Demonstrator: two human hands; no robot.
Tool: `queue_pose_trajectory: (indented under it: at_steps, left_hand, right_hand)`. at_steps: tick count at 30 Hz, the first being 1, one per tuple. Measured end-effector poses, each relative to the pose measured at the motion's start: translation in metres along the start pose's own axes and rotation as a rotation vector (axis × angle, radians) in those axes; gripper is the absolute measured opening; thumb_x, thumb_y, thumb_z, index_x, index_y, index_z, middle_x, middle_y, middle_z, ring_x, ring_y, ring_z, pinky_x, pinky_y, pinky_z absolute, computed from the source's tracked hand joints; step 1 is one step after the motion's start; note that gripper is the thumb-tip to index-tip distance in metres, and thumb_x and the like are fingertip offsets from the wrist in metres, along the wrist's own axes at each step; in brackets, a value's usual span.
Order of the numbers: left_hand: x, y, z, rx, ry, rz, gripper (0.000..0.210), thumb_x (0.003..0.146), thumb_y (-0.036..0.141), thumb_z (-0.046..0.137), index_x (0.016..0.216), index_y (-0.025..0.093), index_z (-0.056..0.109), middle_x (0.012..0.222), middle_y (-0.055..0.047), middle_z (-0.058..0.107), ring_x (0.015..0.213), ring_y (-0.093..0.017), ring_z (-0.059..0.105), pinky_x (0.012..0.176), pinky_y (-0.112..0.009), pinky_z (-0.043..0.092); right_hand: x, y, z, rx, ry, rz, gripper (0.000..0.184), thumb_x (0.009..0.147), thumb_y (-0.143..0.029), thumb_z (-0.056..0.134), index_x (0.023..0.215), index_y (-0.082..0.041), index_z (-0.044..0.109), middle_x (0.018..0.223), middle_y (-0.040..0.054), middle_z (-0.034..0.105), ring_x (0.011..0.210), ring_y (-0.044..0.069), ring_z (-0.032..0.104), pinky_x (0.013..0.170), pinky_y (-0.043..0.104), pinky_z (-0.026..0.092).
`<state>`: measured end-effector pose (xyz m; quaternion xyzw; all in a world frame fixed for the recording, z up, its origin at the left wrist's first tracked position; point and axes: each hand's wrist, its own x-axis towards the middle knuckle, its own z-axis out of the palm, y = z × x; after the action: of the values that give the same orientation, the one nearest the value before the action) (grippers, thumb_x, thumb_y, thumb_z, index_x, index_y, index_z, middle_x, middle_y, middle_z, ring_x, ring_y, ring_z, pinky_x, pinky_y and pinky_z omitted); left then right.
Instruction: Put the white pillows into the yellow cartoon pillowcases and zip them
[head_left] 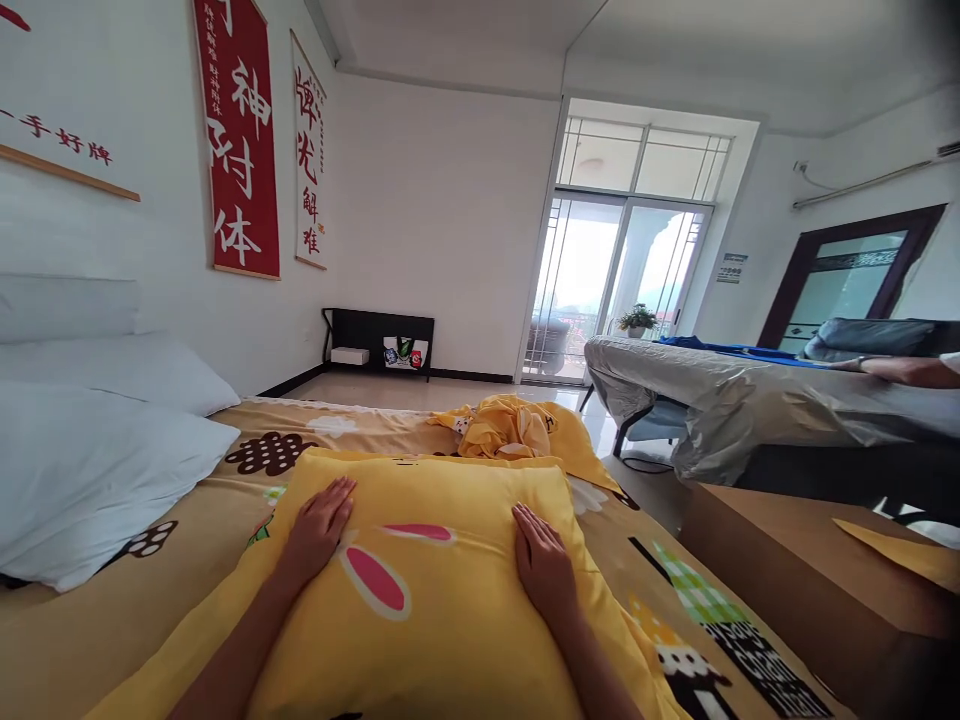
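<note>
A plump yellow pillow (pixel 450 570) with a pink rabbit-ear print lies on the patterned bed sheet (pixel 622 540) in front of me. My left hand (pixel 319 525) rests flat on the pillow's left side, its fingers stretched out. On the right side, my right hand (pixel 544 560) lies flat as well, fingers straight and held close together. Neither hand grips the fabric. Just beyond the pillow is a crumpled heap of yellow cloth (pixel 510 428).
White pillows (pixel 112 450) are piled at the left. A cardboard box (pixel 817 560) stands at the bed's right side. Behind it is a plastic-covered table (pixel 720 385) with blue cloth (pixel 735 350) and another person's hand (pixel 885 370). A low black shelf (pixel 375 330) stands by the far wall.
</note>
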<state>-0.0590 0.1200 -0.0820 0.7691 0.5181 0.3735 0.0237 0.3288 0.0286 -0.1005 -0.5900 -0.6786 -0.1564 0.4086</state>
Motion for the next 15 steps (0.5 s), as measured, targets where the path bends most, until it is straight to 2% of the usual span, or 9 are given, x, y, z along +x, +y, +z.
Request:
queue_pose_trajectory:
  at_steps: [3, 6, 11, 15]
  left_hand:
    - [-0.013, -0.014, 0.0, 0.061, 0.016, -0.039, 0.055, 0.094, 0.044, 0.026, 0.137, 0.021, 0.051, 0.146, -0.003, 0.046, 0.138, -0.017, 0.037, 0.118, -0.037, 0.023]
    - [-0.017, -0.026, -0.005, 0.073, 0.022, -0.154, 0.054, 0.093, 0.043, 0.027, 0.136, 0.021, 0.052, 0.145, -0.003, 0.047, 0.139, -0.018, 0.036, 0.118, -0.039, 0.022]
    - [-0.026, -0.042, -0.024, -0.148, -0.024, -0.345, 0.064, 0.09, 0.052, 0.027, 0.137, 0.016, 0.05, 0.146, -0.005, 0.045, 0.137, -0.021, 0.039, 0.115, -0.038, 0.031]
    - [-0.061, -0.061, -0.037, -0.176, -0.048, -0.468, 0.07, 0.087, 0.058, 0.027, 0.142, 0.019, 0.044, 0.145, -0.002, 0.046, 0.134, -0.025, 0.043, 0.113, -0.042, 0.034]
  right_hand:
    - [-0.013, 0.021, -0.01, 0.08, 0.005, 0.022, 0.043, 0.095, -0.035, 0.036, 0.122, -0.017, 0.064, 0.128, 0.009, 0.062, 0.122, 0.022, 0.056, 0.107, 0.043, 0.042]
    - [-0.024, 0.041, -0.018, 0.162, -0.029, 0.189, 0.049, 0.094, -0.044, 0.034, 0.126, -0.017, 0.061, 0.132, 0.0082, 0.059, 0.126, 0.022, 0.053, 0.108, 0.044, 0.041]
    - [-0.056, 0.068, -0.028, 0.232, -0.133, 0.399, 0.06, 0.09, -0.057, 0.034, 0.131, -0.02, 0.058, 0.136, 0.0056, 0.055, 0.128, 0.024, 0.049, 0.108, 0.042, 0.042]
    - [-0.1, 0.088, -0.044, 0.186, -0.175, 0.464, 0.06, 0.089, -0.058, 0.034, 0.132, -0.024, 0.057, 0.134, 0.0034, 0.056, 0.126, 0.026, 0.052, 0.104, 0.044, 0.045]
